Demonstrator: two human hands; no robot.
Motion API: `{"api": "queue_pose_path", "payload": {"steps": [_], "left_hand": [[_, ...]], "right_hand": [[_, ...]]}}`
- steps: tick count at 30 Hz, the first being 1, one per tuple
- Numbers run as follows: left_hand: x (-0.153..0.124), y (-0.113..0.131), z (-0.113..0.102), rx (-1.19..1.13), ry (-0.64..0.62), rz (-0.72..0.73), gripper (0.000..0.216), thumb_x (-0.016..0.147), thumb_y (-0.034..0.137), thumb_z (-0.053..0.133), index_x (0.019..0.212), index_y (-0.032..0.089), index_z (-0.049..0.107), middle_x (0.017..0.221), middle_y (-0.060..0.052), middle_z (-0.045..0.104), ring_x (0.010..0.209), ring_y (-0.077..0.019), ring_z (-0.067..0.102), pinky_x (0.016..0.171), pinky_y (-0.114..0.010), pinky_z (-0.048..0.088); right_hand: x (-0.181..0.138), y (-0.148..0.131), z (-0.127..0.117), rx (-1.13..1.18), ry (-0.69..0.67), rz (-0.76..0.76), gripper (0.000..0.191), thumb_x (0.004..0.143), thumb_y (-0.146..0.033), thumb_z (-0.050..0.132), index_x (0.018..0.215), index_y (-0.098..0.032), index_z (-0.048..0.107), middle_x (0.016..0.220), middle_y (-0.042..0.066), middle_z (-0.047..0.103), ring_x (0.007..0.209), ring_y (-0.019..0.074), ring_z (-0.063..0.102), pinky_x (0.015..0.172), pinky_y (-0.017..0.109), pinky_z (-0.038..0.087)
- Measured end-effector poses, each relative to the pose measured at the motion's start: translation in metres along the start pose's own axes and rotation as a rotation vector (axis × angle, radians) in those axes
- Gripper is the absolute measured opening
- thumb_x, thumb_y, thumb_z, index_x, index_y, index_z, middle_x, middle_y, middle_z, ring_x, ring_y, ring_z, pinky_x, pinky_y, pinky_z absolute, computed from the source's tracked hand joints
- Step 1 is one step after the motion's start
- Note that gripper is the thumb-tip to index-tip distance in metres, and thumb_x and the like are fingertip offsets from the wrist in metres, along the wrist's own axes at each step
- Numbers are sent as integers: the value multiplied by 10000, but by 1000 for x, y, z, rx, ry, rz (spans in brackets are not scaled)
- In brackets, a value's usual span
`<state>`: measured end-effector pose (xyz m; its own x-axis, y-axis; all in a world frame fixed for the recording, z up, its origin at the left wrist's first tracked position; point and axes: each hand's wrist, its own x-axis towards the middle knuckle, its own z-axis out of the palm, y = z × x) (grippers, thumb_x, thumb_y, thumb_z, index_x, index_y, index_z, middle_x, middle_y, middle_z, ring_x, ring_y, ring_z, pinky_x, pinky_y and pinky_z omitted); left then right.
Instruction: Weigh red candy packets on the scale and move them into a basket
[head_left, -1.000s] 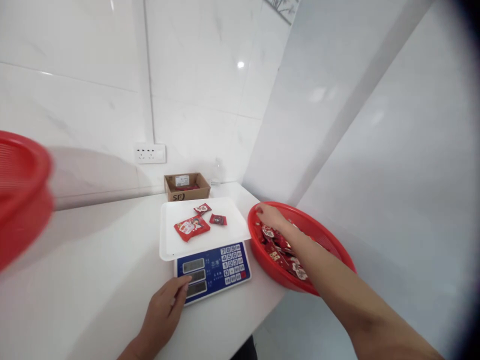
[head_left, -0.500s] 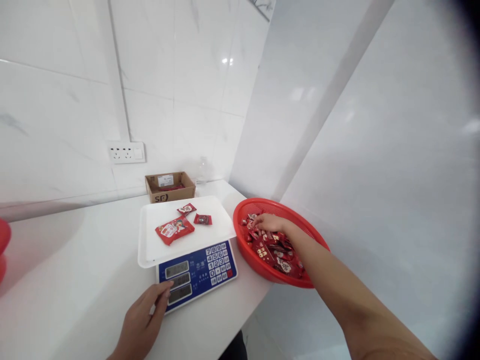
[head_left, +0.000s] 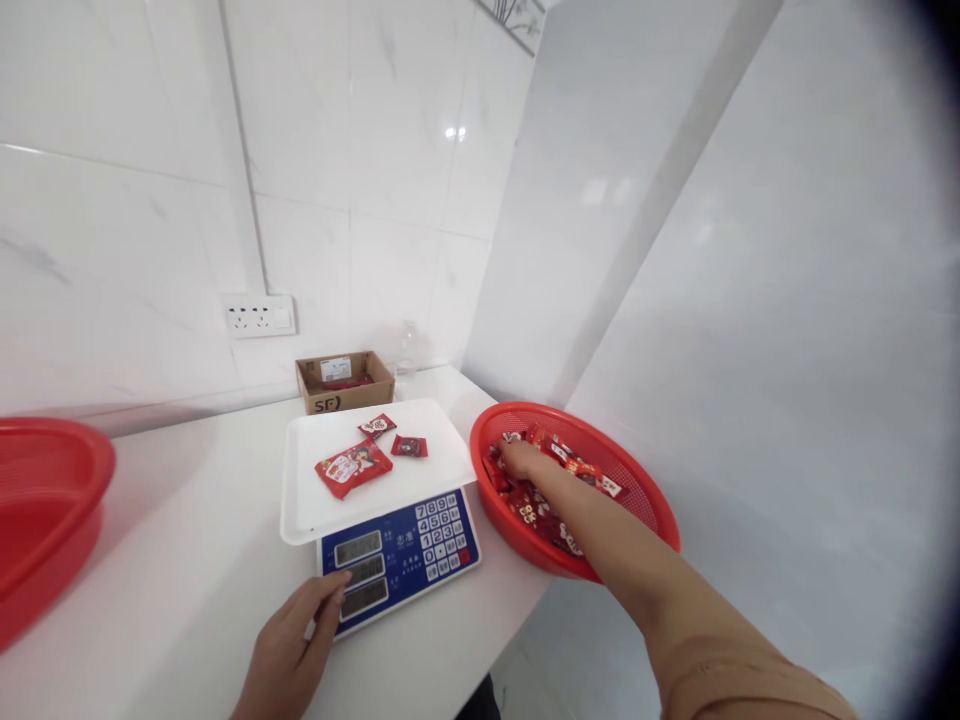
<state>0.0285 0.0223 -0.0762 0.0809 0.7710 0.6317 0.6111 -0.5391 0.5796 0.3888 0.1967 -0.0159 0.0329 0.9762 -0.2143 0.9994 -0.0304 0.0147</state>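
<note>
My left hand (head_left: 289, 645) is at the left edge of a blue electronic weighing scale (head_left: 409, 560). Its thumb and forefinger come together on that edge, beside the displays. On the scale's white tray (head_left: 300, 500) lie a large red snack packet (head_left: 352, 467) and two small red packets, one patterned (head_left: 377, 426) and one darker (head_left: 409, 446). My right hand (head_left: 517, 460) reaches down into a red plastic basket (head_left: 517, 530) among many red packets (head_left: 529, 505). Its fingers are hidden in the pile, so I cannot see what they hold.
Behind the tray stands an open cardboard box (head_left: 345, 385) with red packets inside, and a clear bottle (head_left: 409, 345) beside it. Another red basket (head_left: 52, 520) is at the left edge of the white table (head_left: 187, 500). A wall socket (head_left: 260, 316) is above.
My right hand has pushed deeper into the packets, and some now lie shifted to the basket's far side. The view has turned left, showing more of the left basket. My left hand stays at the scale.
</note>
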Motion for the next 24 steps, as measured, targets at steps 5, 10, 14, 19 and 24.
{"api": "queue_pose_path", "payload": {"steps": [5,10,14,19,24], "left_hand": [[1,1,1,0,5,7,194,855,348,492,935,245,636,810,13,719,674,-120,682,588,-152,535],[-1,-1,1,-23,-8,-31,199,847,361,497,925,246,640,794,17,716,621,-116,668,537,-151,527],[-3,-2,1,-23,-23,-56,207,844,369,499,928,244,642,818,4,722,654,-134,678,529,-161,529],[-2,-2,1,-23,-21,-38,190,845,343,499,939,254,637,825,14,721,670,-127,680,532,-151,528],[-2,-2,2,-15,-16,-25,188,844,339,504,945,254,638,833,16,720,679,-123,682,531,-142,523]], "right_hand": [[6,7,3,-1,6,46,332,875,-334,531,1166,-174,529,1174,81,551,985,196,570,821,405,489],[11,9,0,41,-72,-52,305,878,-336,528,1134,-171,548,1134,69,573,948,183,582,802,392,497],[11,7,-2,57,-27,-34,351,871,-391,516,1122,-150,562,1165,112,574,951,194,593,814,361,476],[14,4,4,46,59,86,492,847,-422,502,1224,-107,488,1225,198,550,1026,270,589,787,329,457],[19,-2,9,17,23,106,427,825,-378,571,1174,-136,521,1063,124,633,942,238,616,766,358,482]]}}
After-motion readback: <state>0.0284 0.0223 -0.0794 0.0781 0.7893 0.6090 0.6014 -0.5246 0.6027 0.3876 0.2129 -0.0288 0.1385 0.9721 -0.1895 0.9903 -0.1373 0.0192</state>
